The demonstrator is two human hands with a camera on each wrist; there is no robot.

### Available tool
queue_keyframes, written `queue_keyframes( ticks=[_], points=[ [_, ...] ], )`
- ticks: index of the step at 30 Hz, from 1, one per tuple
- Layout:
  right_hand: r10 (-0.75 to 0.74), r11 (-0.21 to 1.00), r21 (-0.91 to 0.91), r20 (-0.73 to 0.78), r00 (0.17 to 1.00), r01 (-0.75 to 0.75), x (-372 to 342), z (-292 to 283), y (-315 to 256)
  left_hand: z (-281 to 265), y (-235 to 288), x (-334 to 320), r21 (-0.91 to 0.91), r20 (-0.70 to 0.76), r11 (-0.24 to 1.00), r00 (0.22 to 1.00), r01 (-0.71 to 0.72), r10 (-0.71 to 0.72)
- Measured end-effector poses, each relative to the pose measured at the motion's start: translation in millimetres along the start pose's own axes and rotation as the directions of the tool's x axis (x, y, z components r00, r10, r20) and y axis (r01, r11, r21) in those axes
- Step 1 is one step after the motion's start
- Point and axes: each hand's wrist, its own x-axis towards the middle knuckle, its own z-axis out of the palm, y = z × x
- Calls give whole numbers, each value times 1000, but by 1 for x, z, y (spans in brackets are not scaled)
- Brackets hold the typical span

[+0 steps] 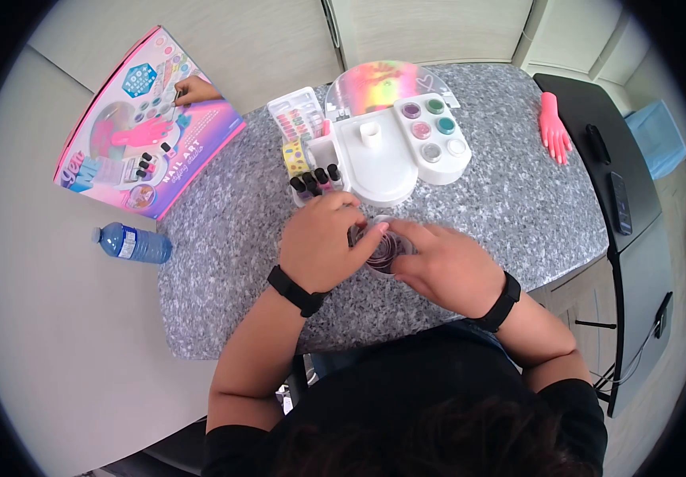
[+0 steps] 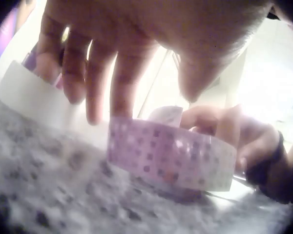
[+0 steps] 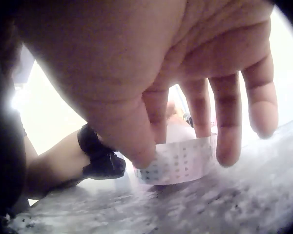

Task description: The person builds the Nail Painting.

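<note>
A coiled strip (image 1: 383, 254) with rows of small dots stands on edge on the granite-patterned table, between both hands. Up close in the left wrist view, the coiled strip (image 2: 171, 156) looks pale purple and glossy, with a loose white end rising from it. My left hand (image 1: 319, 242) reaches over from the left, fingers extended down and the index finger at the rim; its thumb points down above the coil. From the right, my right hand (image 1: 456, 266) holds the coiled strip (image 3: 180, 161), thumb on its near side and fingers on the far side.
Ahead stands a white nail art station (image 1: 379, 187) with glitter pots (image 1: 410, 110) and black-capped polish bottles (image 1: 321, 176). A yellow patterned roll (image 1: 295, 157) is beside it. A pink model hand (image 1: 552, 131) lies right; the kit box (image 1: 148, 127) and water bottle (image 1: 136, 243) are left.
</note>
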Motion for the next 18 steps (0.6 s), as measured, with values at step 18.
queue_keyframes(
  ticks=[18],
  points=[
    [-26, 1000, 11, -30, 999, 26, 5, -6, -2, -27, -21, 1, -27, 114, 1000, 994, -1, 4]
  ],
)
